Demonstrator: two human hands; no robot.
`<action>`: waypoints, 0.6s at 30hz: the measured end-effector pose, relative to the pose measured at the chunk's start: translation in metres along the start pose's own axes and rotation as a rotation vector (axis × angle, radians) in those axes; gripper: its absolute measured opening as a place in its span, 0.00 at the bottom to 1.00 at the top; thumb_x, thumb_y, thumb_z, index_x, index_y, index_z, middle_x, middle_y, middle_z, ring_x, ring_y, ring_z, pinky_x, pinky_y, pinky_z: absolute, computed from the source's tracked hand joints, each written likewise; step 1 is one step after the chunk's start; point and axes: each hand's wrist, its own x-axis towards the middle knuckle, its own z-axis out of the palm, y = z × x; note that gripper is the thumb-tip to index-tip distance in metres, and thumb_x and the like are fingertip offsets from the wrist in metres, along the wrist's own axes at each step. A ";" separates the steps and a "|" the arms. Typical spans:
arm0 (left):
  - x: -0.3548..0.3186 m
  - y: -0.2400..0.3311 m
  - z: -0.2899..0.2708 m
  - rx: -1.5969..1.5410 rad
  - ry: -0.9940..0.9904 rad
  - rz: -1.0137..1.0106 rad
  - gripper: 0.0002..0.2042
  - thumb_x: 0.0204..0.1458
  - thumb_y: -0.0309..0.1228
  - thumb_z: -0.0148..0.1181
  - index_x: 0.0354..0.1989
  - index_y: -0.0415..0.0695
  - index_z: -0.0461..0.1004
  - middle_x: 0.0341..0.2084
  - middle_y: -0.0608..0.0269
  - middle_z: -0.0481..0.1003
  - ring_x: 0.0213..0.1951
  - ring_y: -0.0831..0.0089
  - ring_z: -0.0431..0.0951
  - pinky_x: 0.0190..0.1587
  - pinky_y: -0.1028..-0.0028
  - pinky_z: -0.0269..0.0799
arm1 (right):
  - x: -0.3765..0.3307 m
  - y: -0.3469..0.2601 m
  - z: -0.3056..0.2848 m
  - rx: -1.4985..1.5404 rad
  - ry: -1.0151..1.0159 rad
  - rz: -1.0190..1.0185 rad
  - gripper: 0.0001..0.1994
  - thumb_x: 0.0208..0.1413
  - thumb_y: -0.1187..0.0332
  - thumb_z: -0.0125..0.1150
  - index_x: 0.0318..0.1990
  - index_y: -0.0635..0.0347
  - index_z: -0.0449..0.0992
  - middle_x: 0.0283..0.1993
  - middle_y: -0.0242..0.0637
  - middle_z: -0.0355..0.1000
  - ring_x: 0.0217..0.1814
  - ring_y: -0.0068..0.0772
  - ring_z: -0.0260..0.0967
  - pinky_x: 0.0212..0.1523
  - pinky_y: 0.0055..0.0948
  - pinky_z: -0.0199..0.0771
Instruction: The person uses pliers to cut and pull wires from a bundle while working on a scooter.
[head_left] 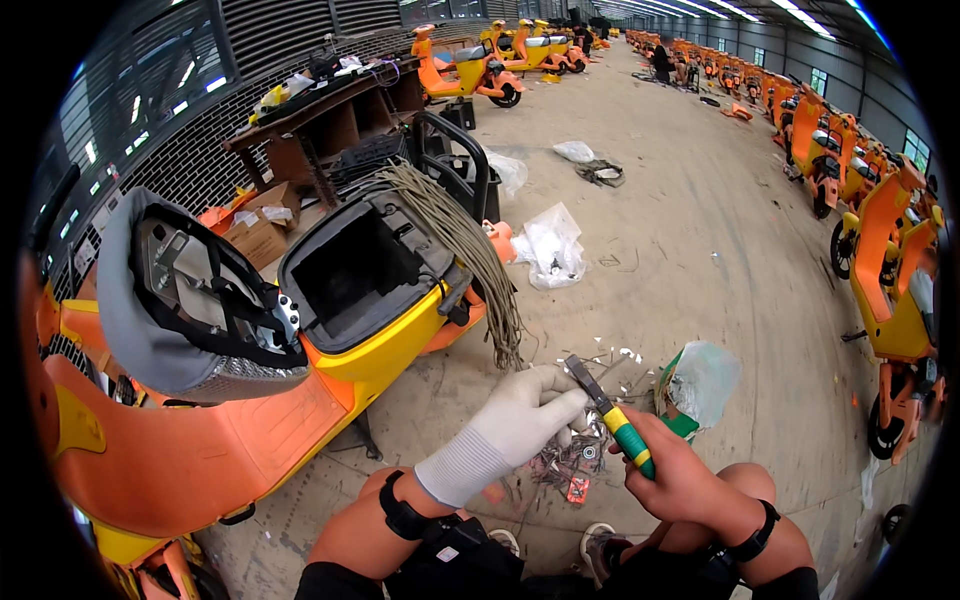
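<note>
My right hand, bare, is closed round the green-and-yellow handle of a knife. Its short, dark, square-ended blade points up and away, beside the fingers of my left hand. That hand wears a white knitted glove; its fingers are curled in close to the blade, and whatever they pinch is too small or too hidden to make out. Below both hands, a pile of small metal scraps and bits lies on the floor between my feet, with a small red packet at its edge.
At left stands a yellow-and-orange scooter, its grey seat tipped up from an open storage bin. Rope-like strands drape over its rear. A torn plastic bag lies right of the scraps. Parked scooters line the right side.
</note>
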 end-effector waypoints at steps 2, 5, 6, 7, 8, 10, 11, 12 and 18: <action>0.002 -0.008 0.002 0.130 0.071 0.037 0.14 0.63 0.35 0.56 0.42 0.34 0.74 0.29 0.63 0.79 0.29 0.77 0.78 0.33 0.77 0.73 | -0.002 0.003 0.003 -0.002 -0.020 0.000 0.35 0.52 0.83 0.54 0.72 0.63 0.57 0.54 0.45 0.70 0.56 0.39 0.72 0.53 0.32 0.73; -0.005 -0.005 0.009 0.433 0.219 0.140 0.11 0.61 0.33 0.58 0.40 0.36 0.75 0.27 0.60 0.80 0.30 0.71 0.81 0.35 0.72 0.75 | 0.000 0.006 0.003 0.128 -0.097 0.072 0.35 0.54 0.82 0.54 0.72 0.63 0.56 0.54 0.43 0.70 0.56 0.36 0.71 0.53 0.32 0.73; -0.006 -0.003 0.012 0.551 0.275 0.181 0.10 0.60 0.32 0.58 0.40 0.37 0.76 0.26 0.58 0.80 0.30 0.69 0.82 0.35 0.71 0.75 | 0.002 0.008 0.002 0.157 -0.097 0.084 0.35 0.55 0.82 0.55 0.72 0.62 0.56 0.54 0.42 0.71 0.56 0.34 0.71 0.54 0.31 0.72; -0.008 -0.003 0.014 0.599 0.313 0.225 0.08 0.59 0.31 0.58 0.39 0.38 0.76 0.26 0.57 0.80 0.30 0.66 0.83 0.35 0.68 0.75 | 0.002 0.007 0.003 0.190 -0.100 0.100 0.35 0.55 0.82 0.55 0.73 0.62 0.56 0.54 0.41 0.71 0.56 0.33 0.70 0.54 0.31 0.72; -0.009 -0.005 0.017 0.647 0.350 0.269 0.07 0.59 0.30 0.59 0.38 0.39 0.77 0.26 0.55 0.79 0.31 0.63 0.83 0.35 0.66 0.76 | 0.002 0.006 0.004 0.223 -0.103 0.115 0.35 0.55 0.82 0.55 0.73 0.61 0.56 0.54 0.40 0.72 0.56 0.32 0.70 0.54 0.30 0.72; -0.011 -0.009 0.021 0.744 0.410 0.349 0.05 0.57 0.29 0.60 0.37 0.41 0.77 0.26 0.54 0.79 0.32 0.60 0.83 0.35 0.63 0.76 | -0.002 0.002 0.006 0.283 -0.149 0.160 0.37 0.55 0.80 0.55 0.74 0.62 0.53 0.54 0.45 0.71 0.56 0.38 0.72 0.56 0.32 0.72; -0.013 -0.014 0.022 0.793 0.433 0.383 0.04 0.57 0.29 0.60 0.37 0.42 0.77 0.26 0.53 0.79 0.32 0.59 0.83 0.34 0.63 0.76 | -0.001 -0.001 0.005 0.308 -0.172 0.174 0.38 0.54 0.79 0.55 0.75 0.62 0.52 0.55 0.47 0.71 0.56 0.42 0.73 0.57 0.33 0.72; -0.012 -0.016 0.022 0.843 0.456 0.416 0.04 0.57 0.28 0.61 0.37 0.42 0.77 0.26 0.53 0.79 0.32 0.58 0.83 0.34 0.62 0.76 | 0.003 -0.002 0.001 0.302 -0.182 0.198 0.38 0.54 0.79 0.55 0.75 0.62 0.52 0.53 0.46 0.72 0.55 0.40 0.73 0.56 0.32 0.72; -0.010 -0.012 0.022 0.760 0.415 0.446 0.07 0.58 0.30 0.61 0.38 0.40 0.75 0.26 0.57 0.79 0.32 0.62 0.83 0.34 0.66 0.77 | 0.000 -0.003 0.001 0.336 -0.173 0.230 0.37 0.55 0.80 0.54 0.75 0.60 0.54 0.49 0.45 0.75 0.50 0.34 0.75 0.52 0.32 0.74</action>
